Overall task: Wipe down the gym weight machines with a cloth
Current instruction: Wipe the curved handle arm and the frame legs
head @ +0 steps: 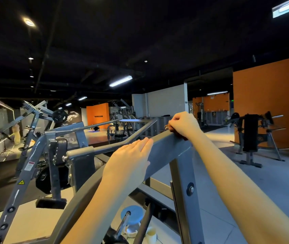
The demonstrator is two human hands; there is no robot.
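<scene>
Commercial gym: grey steel weight machines, a plate-loaded rack, orange walls, wall mirror.

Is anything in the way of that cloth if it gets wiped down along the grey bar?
Yes. The left hand lies flat on the grey bar just below the cloth, which the right hand grips at the bar's upper end.

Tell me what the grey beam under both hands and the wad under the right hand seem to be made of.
Grey beam: likely steel tube, matte grey paint or powder coat; flat faces, crisp edges, a bolted joint below. Brown cloth under the right hand: seemingly soft fabric, bunched and lumpy; mostly hidden, so its weave is unclear.
</scene>
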